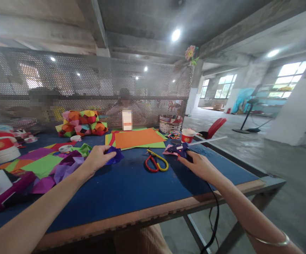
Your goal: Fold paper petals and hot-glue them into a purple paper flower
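My left hand rests on the blue tabletop and pinches a folded purple paper piece. My right hand is wrapped round the handle of a dark blue glue gun, whose white glue stick points to the right. The gun's black cord hangs over the table's front edge. Red and yellow scissors lie on the table between my two hands.
Orange and green paper sheets lie at the back centre. Loose purple and green scraps pile at the left beside stacked paper cups. Folded paper balls, a basket and a red cup stand before a perforated screen; people sit behind it.
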The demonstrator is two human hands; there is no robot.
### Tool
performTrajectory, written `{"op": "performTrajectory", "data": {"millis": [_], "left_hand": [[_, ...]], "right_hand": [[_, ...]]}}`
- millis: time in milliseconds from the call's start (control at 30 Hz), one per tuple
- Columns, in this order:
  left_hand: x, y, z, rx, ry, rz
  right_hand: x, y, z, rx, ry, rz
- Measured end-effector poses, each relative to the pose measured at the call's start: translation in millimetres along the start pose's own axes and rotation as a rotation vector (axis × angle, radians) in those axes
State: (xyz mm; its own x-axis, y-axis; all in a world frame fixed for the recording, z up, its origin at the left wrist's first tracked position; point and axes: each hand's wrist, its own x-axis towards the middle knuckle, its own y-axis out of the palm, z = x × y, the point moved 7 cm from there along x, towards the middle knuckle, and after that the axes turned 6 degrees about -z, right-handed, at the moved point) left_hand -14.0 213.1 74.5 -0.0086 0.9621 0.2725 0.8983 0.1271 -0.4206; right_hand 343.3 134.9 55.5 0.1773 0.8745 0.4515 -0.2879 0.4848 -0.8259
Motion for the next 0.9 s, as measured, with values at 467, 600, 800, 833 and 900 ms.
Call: {"op": "performTrajectory", "data": {"millis": [467, 600, 800, 833, 900], "left_hand": [[1.6, -0.5, 1.7, 0.031, 0.032, 0.01], [1.2, 0.0, 0.8, 0.017, 0.027, 0.008], [-0.5, -0.9, -2.0, 0.029, 0.038, 0.0], [-0.8, -1.2, -2.5, 0.036, 0.039, -0.005], [-1.3, -1.3, -3.0, 0.042, 0.039, -0.01]], "right_hand": [[-9.1, -12.9, 5.1, 0.2, -0.032, -0.155], [-6.4, -8.0, -13.0, 0.167, 0.12, -0.081], [-17.2, -15.4, -24.2, 0.045, 0.234, -0.026], [-20.1, -17.7, -23.3, 0.005, 0.233, -0.017], [-25.9, -22.6, -21.0, -0.112, 0.236, -0.01]]}}
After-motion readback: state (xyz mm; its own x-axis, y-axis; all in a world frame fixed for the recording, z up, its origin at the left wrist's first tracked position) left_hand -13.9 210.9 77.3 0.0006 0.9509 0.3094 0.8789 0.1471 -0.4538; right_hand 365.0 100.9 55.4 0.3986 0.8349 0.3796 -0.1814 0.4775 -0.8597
